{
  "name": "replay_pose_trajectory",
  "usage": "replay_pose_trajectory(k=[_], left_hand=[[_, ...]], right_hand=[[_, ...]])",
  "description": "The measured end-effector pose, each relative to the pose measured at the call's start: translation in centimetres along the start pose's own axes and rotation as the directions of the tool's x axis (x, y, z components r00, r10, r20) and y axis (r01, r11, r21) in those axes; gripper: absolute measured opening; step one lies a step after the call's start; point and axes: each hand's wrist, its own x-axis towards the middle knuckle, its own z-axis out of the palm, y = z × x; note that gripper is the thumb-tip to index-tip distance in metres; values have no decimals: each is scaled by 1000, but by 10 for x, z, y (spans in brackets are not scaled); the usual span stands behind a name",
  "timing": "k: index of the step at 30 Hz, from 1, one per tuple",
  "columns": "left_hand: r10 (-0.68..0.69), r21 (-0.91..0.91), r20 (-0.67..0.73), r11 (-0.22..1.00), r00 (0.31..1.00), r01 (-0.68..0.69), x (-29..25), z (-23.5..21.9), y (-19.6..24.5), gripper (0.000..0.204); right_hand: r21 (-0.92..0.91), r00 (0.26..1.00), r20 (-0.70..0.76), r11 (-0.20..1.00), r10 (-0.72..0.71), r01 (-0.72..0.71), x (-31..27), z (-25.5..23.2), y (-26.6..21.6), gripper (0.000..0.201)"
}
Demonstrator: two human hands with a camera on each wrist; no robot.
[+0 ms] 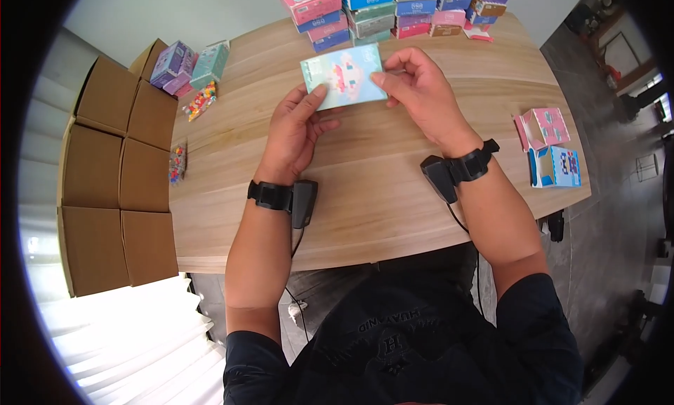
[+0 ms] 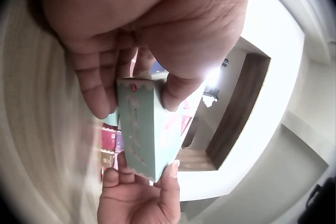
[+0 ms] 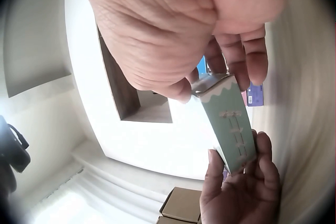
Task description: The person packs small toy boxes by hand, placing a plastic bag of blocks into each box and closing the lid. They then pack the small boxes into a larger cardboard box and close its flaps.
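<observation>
Both hands hold a small pale-green cardboard box (image 1: 345, 74) above the far-middle part of the table, its pink-and-white pictured face turned up. My left hand (image 1: 291, 135) grips the box's left end, thumb on the pictured face and fingers beneath. At the opposite end, my right hand (image 1: 421, 89) pinches it, the thumb lying on the top face near the corner. In the left wrist view, a narrow green side of the box (image 2: 139, 132) faces the camera. The right wrist view shows another side of the box (image 3: 231, 124), with a scalloped pale trim along one end.
Stacks of coloured boxes (image 1: 414, 8) stand at the table's back. More boxes (image 1: 175, 64) are at the left, near bags of colourful small pieces (image 1: 202, 101) (image 1: 177, 163). Brown cartons (image 1: 95, 166) line the left edge. Two opened boxes, pink (image 1: 547, 128) and blue (image 1: 562, 168), lie at right.
</observation>
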Motion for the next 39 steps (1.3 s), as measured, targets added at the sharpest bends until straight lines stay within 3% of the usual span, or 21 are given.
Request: replay_pose_trajectory(k=[7, 10, 13, 16, 20, 23, 29, 35, 39], left_hand=[[202, 95, -205, 978, 958, -186, 5, -6, -6, 40], [292, 125, -205, 955, 934, -270, 8, -13, -7, 52], [299, -70, -177, 946, 938, -315, 5, -12, -1, 64], [248, -15, -221, 966, 943, -257, 1, -8, 7, 73], [199, 14, -254, 979, 946, -202, 3, -11, 4, 68], [179, 30, -262, 984, 948, -177, 4, -13, 5, 67], [180, -4, -258, 982, 949, -188, 6, -17, 3, 59], [183, 24, -269, 983, 945, -183, 8, -18, 2, 48], [187, 71, -318, 982, 929, -173, 9, -19, 2, 37]], right_hand=[[112, 969, 134, 968, 209, -224, -3, 1, 2, 21], [208, 961, 160, 944, 225, -256, -7, 9, 4, 20], [331, 973, 137, 917, 188, -224, -2, 19, -7, 18], [463, 987, 75, 872, 144, -162, 18, 35, -33, 18], [564, 991, -55, 823, 125, -72, 74, 57, -47, 21], [545, 973, -140, 835, 185, -81, 101, 74, -55, 24], [493, 958, -158, 859, 241, -135, 114, 84, -35, 25], [382, 955, -3, 883, 295, -272, 75, 71, -30, 25], [215, 912, 153, 888, 381, -407, 43, 45, -26, 24]])
